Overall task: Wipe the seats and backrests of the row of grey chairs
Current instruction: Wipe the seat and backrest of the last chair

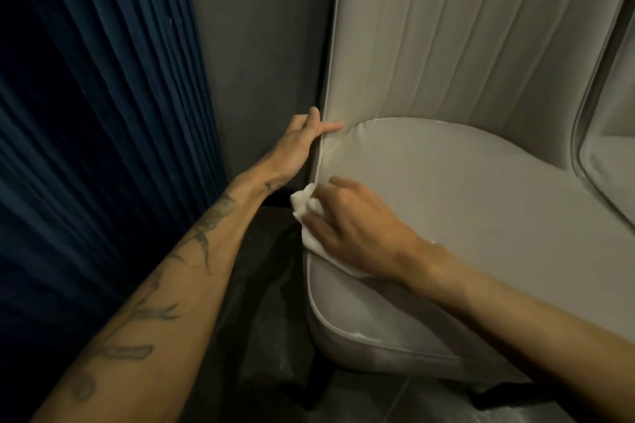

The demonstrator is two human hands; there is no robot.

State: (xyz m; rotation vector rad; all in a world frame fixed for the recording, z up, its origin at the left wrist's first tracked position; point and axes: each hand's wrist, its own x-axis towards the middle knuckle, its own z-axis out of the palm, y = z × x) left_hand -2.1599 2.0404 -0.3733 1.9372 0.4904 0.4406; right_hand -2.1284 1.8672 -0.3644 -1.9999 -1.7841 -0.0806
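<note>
The white crumpled wipe (304, 213) in the grip of the right hand (357, 233) looks soft and matt; whether it is cloth or thick paper cannot be told. The pale grey padded chair seat (464, 203) beneath that grip is smooth, leather-like upholstery with a faint sheen, edged in raised piping of the same covering. The pale grey channel-stitched backrest (464, 45), its edge in the grip of the left hand (295, 144), has the same smooth, slightly glossy skin, with whitish streaks high above the grip. Left of that grip the flat dark grey wall (261, 45) is matt and even. Further left the dark blue pleated curtain (103, 96) is soft cloth with a dull lustre along its folds. Below both grips the dark floor (275, 336) looks glossy and reflective.
</note>
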